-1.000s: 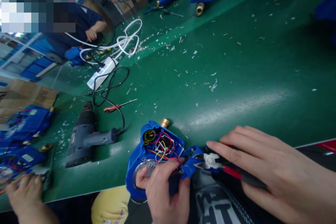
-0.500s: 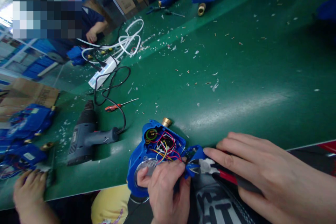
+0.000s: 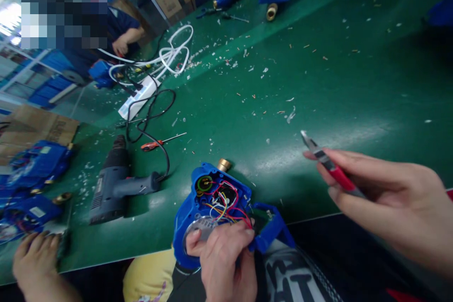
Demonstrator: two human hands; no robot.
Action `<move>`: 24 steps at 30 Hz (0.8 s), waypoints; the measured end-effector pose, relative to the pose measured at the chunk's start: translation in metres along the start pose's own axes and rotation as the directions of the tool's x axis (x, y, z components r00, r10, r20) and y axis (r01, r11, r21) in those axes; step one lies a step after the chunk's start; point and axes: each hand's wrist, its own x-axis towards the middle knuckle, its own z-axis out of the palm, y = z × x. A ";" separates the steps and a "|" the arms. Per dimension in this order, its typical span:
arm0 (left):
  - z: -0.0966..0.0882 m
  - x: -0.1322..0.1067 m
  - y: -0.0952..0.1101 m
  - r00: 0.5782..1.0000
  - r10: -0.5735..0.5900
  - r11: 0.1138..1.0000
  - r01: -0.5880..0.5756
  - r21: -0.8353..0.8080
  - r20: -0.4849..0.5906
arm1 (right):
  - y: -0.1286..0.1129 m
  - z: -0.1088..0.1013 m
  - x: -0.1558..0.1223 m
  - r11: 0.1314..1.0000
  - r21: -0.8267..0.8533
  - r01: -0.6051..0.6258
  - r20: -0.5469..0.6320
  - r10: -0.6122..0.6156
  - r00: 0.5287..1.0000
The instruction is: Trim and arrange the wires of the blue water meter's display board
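Close in front of me, a blue meter housing [image 3: 184, 226] lies at the table's near edge, its top open on a tangle of red, yellow and white wires [image 3: 226, 200]. A brass fitting [image 3: 223, 165] sticks out at its far side. My left hand [image 3: 226, 255] is closed on the housing's near right side, the thumb over the round metal face and the fingers by the wires. A blue plastic frame [image 3: 274, 229] hangs off the housing's right side. Out to the right, above the table, my right hand [image 3: 382, 198] holds red-handled pliers [image 3: 331, 165], jaws pointing away.
A heat gun [image 3: 115, 184] and an orange screwdriver [image 3: 152, 145] lie left of the housing. Behind them is a white power strip [image 3: 139, 97] with cables. More blue meters [image 3: 37, 165] stand left, near another person's hand [image 3: 37, 257]. Scraps and clippings dot the green table [image 3: 219, 118].
My right hand has pulled the pliers away from the blue frame, to the right and farther out over the table. The left hand has stayed on the housing.
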 end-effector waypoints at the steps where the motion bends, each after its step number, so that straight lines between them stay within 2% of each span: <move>1: 0.000 -0.001 0.000 1.000 -0.014 1.000 0.014 0.003 -0.007 | 0.002 -0.001 0.002 1.000 0.006 0.009 -0.002 -0.008 1.000; 5: 0.000 -0.006 -0.002 0.996 -0.072 0.997 0.073 0.013 -0.050 | 0.006 0.000 0.001 0.987 -0.008 0.159 0.177 -0.156 0.972; 10: 0.000 -0.009 -0.003 0.994 -0.101 0.995 0.102 0.021 -0.031 | -0.001 0.001 -0.005 0.941 -0.087 0.328 0.282 -0.293 0.914; 13: 0.001 -0.008 -0.002 0.994 -0.101 0.994 0.102 0.043 -0.037 | -0.007 0.000 -0.007 0.902 -0.130 0.411 0.317 -0.355 0.880; 19: 0.000 -0.006 -0.002 0.996 -0.084 0.995 0.085 0.056 -0.019 | -0.012 -0.002 -0.003 0.862 -0.165 0.479 0.355 -0.402 0.844; 24: 0.000 -0.005 -0.003 0.999 -0.038 0.998 0.040 0.058 -0.037 | -0.010 0.001 0.002 0.855 -0.155 0.496 0.352 -0.421 0.836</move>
